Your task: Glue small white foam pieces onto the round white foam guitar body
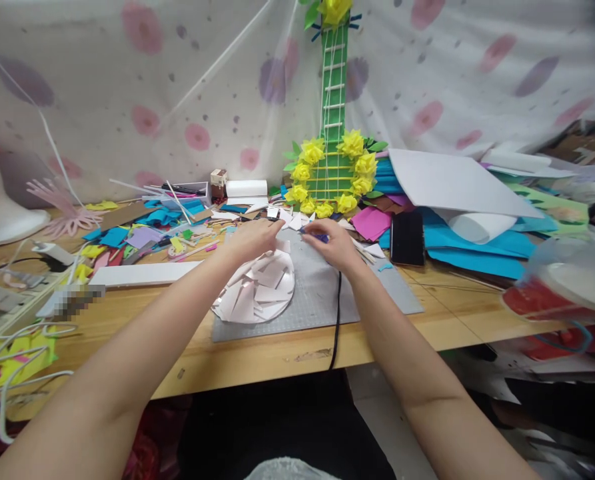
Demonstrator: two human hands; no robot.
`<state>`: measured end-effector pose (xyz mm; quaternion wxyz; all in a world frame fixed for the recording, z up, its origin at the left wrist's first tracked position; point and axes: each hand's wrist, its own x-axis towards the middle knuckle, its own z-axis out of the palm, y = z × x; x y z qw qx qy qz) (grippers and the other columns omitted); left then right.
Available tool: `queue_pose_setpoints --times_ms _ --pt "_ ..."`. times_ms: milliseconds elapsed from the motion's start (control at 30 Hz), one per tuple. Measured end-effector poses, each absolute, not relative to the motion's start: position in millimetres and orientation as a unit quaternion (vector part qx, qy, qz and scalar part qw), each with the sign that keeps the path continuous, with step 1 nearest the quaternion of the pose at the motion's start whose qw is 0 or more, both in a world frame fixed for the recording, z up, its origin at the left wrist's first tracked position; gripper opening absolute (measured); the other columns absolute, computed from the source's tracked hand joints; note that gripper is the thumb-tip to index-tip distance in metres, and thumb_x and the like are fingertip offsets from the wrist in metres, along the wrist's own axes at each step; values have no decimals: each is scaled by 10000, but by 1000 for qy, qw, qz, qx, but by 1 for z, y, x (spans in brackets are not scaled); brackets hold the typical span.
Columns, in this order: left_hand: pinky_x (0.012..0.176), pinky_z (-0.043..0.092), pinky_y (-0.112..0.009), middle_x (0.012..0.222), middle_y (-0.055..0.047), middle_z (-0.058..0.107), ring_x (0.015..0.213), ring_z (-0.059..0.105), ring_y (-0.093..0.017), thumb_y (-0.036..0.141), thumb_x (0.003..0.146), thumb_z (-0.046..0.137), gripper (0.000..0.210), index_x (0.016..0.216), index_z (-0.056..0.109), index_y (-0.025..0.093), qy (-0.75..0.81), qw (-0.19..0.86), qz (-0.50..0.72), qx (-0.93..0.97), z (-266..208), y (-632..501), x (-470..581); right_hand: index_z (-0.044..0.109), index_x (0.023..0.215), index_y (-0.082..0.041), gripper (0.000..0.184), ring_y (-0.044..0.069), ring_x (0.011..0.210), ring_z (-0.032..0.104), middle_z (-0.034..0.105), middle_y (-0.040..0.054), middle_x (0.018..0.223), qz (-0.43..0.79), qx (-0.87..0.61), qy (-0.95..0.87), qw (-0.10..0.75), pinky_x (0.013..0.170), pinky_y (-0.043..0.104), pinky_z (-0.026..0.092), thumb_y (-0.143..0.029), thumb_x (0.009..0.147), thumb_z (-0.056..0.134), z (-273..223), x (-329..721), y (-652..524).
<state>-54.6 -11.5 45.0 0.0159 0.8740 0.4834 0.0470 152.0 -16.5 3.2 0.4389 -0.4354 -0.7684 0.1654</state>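
A round white disc [257, 293] covered with overlapping folded white paper pieces lies on the left part of the grey cutting mat [317, 300]. My left hand [260, 238] is at the disc's far edge with its fingers bent together over white paper scraps [292, 219]; whatever is in them is hidden. On the mat's far side, my right hand [332, 247] closes around a dark blue hot glue gun [320, 236], mostly covered by the fingers. Its black cord [338, 320] runs down over the table's front edge.
A green paper guitar [333, 100] with yellow flowers stands at the back. Coloured scraps [147, 233] spread left, beside a white strip [144, 273]. A black phone [408, 239], blue sheets [477, 247] and a clear-lidded red container [537, 300] are right. White cables [22, 333] lie front left.
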Motion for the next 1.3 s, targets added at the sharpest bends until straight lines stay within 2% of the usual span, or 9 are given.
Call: queue_pose_setpoints --times_ms 167,333,700,800,900,967,1067,1133,1300 --pt "823 401 -320 994 -121 639 976 581 -267 164 727 623 379 1102 572 161 466 -9 -19 885 49 -7 -45 666 903 -210 164 219 967 548 654 70 951 140 -405 -848 311 859 343 392 -285 757 655 5 134 -17" --pt "805 395 -329 933 -122 649 952 591 -286 142 696 648 286 980 607 149 442 18 3 897 43 3 -39 668 826 -192 104 201 861 574 674 53 849 114 -433 -864 232 760 297 386 -259 745 663 5 128 -10" --pt "777 392 -273 858 -63 652 870 598 -221 130 658 652 225 871 609 187 431 38 -10 901 37 17 -34 646 871 -183 167 193 785 626 699 55 868 147 -480 -852 150 645 261 389 -214 707 656 15 117 -4" --pt "812 393 -296 899 -79 651 905 590 -240 121 654 652 309 954 611 179 430 57 -5 901 38 16 -36 623 865 -200 197 182 743 624 694 39 834 166 -484 -846 153 623 252 392 -216 674 669 11 116 0" --pt "922 362 -342 1136 -125 594 1096 517 -278 162 653 672 586 1216 509 171 429 79 60 898 37 17 -46 587 832 -200 216 169 675 606 674 25 759 204 -515 -816 166 593 250 398 -222 636 675 5 118 7" --pt "999 310 -366 1300 -139 488 1224 418 -279 190 696 638 661 1318 417 175 436 82 118 889 32 17 -57 562 787 -199 200 156 637 588 652 15 704 250 -547 -776 189 569 246 404 -219 623 675 2 119 11" --pt "1041 275 -396 1372 -154 417 1270 372 -276 192 776 536 575 1335 409 153 486 81 159 856 13 9 -74 543 721 -197 158 132 590 558 627 7 644 371 -565 -701 225 520 228 409 -171 620 662 0 120 15" --pt "1041 285 -392 1343 -172 448 1251 399 -273 229 821 484 501 1309 448 124 503 86 164 844 -4 1 -82 551 694 -191 136 114 552 530 609 1 595 440 -563 -663 223 486 213 400 -124 626 646 0 118 15" --pt "1084 228 -407 1352 -129 478 1289 364 -263 415 869 436 474 1260 524 162 476 102 145 861 -34 -17 -88 625 737 -174 149 82 485 491 582 -20 521 519 -552 -621 199 435 180 374 -65 638 646 2 114 16"
